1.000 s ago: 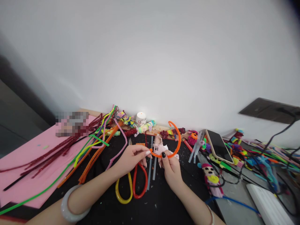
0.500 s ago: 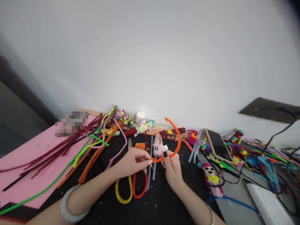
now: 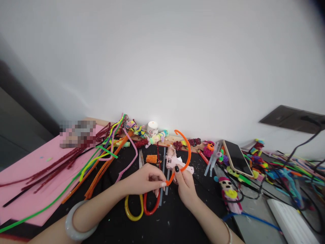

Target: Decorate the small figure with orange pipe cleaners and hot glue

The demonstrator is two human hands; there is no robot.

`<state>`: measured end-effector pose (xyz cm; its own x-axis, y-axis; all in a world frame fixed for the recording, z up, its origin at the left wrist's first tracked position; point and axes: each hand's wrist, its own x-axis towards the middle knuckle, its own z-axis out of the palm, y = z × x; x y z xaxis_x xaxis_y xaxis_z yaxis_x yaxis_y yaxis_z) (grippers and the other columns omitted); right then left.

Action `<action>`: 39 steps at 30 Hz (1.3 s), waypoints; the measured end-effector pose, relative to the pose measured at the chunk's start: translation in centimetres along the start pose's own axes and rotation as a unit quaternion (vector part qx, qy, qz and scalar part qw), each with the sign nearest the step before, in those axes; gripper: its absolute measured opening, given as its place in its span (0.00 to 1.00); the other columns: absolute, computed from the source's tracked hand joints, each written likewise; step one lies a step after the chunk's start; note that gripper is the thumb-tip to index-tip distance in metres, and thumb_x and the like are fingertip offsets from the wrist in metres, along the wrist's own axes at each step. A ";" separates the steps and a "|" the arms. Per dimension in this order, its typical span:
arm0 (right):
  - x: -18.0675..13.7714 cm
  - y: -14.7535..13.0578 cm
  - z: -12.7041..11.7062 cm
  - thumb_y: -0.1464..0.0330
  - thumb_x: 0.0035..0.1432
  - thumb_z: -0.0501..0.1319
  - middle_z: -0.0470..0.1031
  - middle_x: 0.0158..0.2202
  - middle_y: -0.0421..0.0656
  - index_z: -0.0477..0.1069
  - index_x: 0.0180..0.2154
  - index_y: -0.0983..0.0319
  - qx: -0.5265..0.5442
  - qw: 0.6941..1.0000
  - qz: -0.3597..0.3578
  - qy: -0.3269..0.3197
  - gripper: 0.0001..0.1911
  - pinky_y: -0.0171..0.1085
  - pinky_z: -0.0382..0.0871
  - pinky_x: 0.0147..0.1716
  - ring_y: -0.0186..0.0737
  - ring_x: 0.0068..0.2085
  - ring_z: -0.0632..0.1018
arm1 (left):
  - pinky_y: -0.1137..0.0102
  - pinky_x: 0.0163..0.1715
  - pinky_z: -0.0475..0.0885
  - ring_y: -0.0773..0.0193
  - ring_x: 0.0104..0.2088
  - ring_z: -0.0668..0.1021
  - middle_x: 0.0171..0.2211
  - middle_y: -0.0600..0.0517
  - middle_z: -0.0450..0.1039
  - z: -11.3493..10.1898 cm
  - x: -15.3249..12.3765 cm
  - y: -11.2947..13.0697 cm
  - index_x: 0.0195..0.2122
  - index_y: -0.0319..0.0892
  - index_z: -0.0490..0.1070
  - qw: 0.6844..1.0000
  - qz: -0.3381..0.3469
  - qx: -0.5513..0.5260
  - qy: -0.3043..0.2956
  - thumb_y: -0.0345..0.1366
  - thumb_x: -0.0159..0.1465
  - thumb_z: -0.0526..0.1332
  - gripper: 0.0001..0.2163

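An orange pipe cleaner (image 3: 189,150) curves up in a hook between my two hands. My left hand (image 3: 149,178) pinches its lower end between thumb and fingers. A little higher along the stem, my right hand (image 3: 186,186) grips it, thumb on top. Behind my hands lies a pale pink glue gun (image 3: 171,162), partly covered by the right hand. Scissors with one yellow handle (image 3: 134,217) and one red handle (image 3: 151,212) lie under my left hand, which hides their middle. Translucent glue sticks (image 3: 167,189) rest beside them, and a short orange bundle (image 3: 151,159) sits just beyond.
Loose pipe cleaners (image 3: 101,169) spread over a pink sheet (image 3: 30,183) at left. Along the wall stand a white cup-like container (image 3: 152,128) and small pipe-cleaner figures. To the right are a phone (image 3: 237,158), a doll figure (image 3: 230,195), black cables and a white power strip (image 3: 291,222).
The pipe cleaner's held end has moved down slightly, and its hooked top has shifted left and a little lower. My left hand has dropped a bit. Both hands keep their grip.
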<state>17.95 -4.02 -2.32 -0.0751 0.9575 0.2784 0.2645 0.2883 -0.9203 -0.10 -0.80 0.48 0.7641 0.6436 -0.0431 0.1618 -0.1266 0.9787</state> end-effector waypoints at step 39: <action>0.3 -0.8 0.1 0.63 0.64 0.47 0.57 0.20 0.36 0.59 0.24 0.61 0.003 0.999 0.003 0.051 0.17 0.33 0.55 0.22 0.32 0.22 0.60 | 0.74 0.24 0.68 0.69 0.20 0.74 0.20 0.54 0.71 0.0 0.7 -0.3 0.36 0.36 0.71 0.980 -0.025 -0.120 0.159 0.40 0.61 0.56 0.12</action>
<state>17.63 -3.97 -1.51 0.0253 0.9536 0.3001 0.2581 0.2838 -0.9235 0.40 -0.29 0.12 0.5202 0.8515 -0.0654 0.0132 0.0686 0.9976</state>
